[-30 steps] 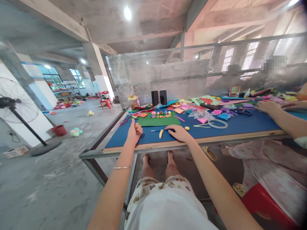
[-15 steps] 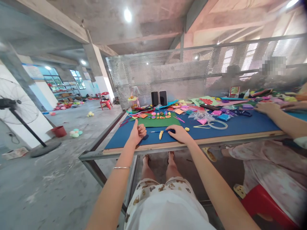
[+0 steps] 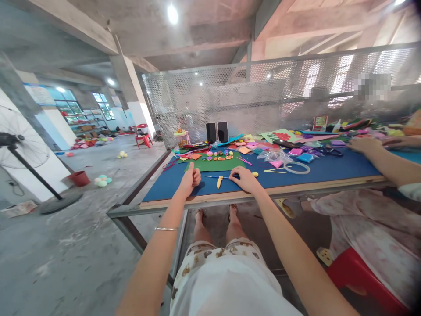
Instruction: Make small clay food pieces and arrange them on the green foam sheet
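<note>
My left hand (image 3: 191, 179) rests at the table's near edge, its fingers curled into a fist and its thumb pointing up; nothing shows in it. Around the dark end of a thin blue stick-like tool (image 3: 211, 177) curl the fingers of my right hand (image 3: 246, 180). That tool lies level on the blue table mat (image 3: 171, 188), its pale tip towards my left hand. Between my hands is a long yellow clay piece (image 3: 219, 182), touching the tool. A small yellow clay lump (image 3: 255, 174) sits just beyond my right hand. Small coloured clay shapes (image 3: 220, 154) stand in rows on a green sheet (image 3: 213, 165).
Two phones (image 3: 222, 131) lean upright at the back beside a lidded cup (image 3: 181, 138). Clay packets (image 3: 306, 157), a clear ring (image 3: 296, 168) and coloured papers lie to the right. Another person's hands (image 3: 365, 145) are at the far right. A perforated metal screen (image 3: 217, 96) stands behind.
The view has shifted slightly. My right hand has lifted into more of an arch over the tool's end. My left hand stays a fist with its thumb up.
</note>
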Demonstrator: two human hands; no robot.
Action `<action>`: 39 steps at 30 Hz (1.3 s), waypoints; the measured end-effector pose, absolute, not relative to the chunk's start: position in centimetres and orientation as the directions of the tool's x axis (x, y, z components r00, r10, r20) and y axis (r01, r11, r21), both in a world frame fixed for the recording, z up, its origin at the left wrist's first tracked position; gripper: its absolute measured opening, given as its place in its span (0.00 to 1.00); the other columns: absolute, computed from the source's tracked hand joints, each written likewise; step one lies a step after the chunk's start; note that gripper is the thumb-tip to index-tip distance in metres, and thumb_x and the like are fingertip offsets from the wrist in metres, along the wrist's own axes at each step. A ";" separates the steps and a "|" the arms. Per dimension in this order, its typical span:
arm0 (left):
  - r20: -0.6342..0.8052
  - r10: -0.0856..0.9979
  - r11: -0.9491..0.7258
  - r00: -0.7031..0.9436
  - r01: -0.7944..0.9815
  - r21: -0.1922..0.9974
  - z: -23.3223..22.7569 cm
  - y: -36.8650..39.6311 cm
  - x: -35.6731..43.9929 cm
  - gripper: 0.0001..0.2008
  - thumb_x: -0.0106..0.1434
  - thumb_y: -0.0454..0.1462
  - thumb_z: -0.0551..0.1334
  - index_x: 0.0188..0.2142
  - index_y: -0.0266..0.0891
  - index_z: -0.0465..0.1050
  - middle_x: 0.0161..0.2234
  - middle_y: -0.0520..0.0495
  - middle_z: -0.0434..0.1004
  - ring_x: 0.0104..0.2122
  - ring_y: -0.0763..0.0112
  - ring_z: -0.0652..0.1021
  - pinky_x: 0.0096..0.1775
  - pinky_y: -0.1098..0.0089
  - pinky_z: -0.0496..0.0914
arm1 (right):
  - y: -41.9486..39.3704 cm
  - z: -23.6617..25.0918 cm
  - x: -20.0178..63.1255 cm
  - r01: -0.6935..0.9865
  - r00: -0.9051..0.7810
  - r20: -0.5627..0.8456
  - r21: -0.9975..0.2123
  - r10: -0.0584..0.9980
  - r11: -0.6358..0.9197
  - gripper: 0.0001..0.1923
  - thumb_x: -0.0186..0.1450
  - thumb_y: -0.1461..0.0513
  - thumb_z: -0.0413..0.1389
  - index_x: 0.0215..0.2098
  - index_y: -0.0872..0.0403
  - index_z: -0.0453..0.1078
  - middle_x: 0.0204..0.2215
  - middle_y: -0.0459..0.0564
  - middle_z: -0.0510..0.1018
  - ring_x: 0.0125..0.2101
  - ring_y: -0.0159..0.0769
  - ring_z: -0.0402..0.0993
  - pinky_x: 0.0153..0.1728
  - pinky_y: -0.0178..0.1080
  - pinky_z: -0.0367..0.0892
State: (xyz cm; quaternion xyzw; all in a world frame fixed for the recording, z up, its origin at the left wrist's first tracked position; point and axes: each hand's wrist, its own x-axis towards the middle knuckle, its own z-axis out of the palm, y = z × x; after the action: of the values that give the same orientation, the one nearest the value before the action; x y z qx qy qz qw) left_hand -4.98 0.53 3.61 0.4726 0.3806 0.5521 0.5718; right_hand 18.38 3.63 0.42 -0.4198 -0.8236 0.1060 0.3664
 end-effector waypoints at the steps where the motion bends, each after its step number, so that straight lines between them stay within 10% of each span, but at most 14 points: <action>1: 0.095 0.990 -0.067 0.102 -0.253 0.965 3.5 0.5 -4.9 0.30 0.62 0.56 0.51 0.13 0.38 0.50 0.09 0.60 0.43 0.10 0.84 0.47 0.14 0.79 0.39 | 3.7 0.4 18.4 0.619 -0.377 0.512 -0.481 0.772 0.621 0.04 0.61 0.65 0.55 0.31 0.55 0.73 0.37 0.53 0.76 0.39 0.38 0.72 0.45 0.41 0.66; 22: 0.289 0.955 -0.296 0.063 0.188 0.937 2.8 0.6 -4.9 0.28 0.56 0.61 0.51 0.16 0.42 0.50 0.12 0.60 0.43 0.12 0.81 0.49 0.17 0.74 0.45 | 3.6 0.4 18.3 0.646 -0.372 0.478 -0.481 0.796 0.592 0.05 0.62 0.62 0.55 0.30 0.56 0.70 0.35 0.53 0.74 0.39 0.39 0.70 0.43 0.40 0.64; 39: 0.481 0.797 -0.561 0.366 0.744 0.363 2.7 2.3 -1.6 0.12 0.58 0.42 0.63 0.42 0.45 0.76 0.32 0.50 0.65 0.35 0.67 0.70 0.38 0.69 0.65 | 3.8 0.4 18.0 0.570 -0.399 0.508 -0.514 0.763 0.641 0.03 0.63 0.63 0.53 0.31 0.55 0.65 0.32 0.50 0.73 0.34 0.37 0.69 0.37 0.37 0.62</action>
State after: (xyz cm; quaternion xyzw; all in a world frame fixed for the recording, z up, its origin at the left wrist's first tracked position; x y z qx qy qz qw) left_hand -1.62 2.33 2.70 0.8255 0.4667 0.3147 0.0417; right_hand 17.97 3.76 0.39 -0.4034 -0.8263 0.1299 0.3710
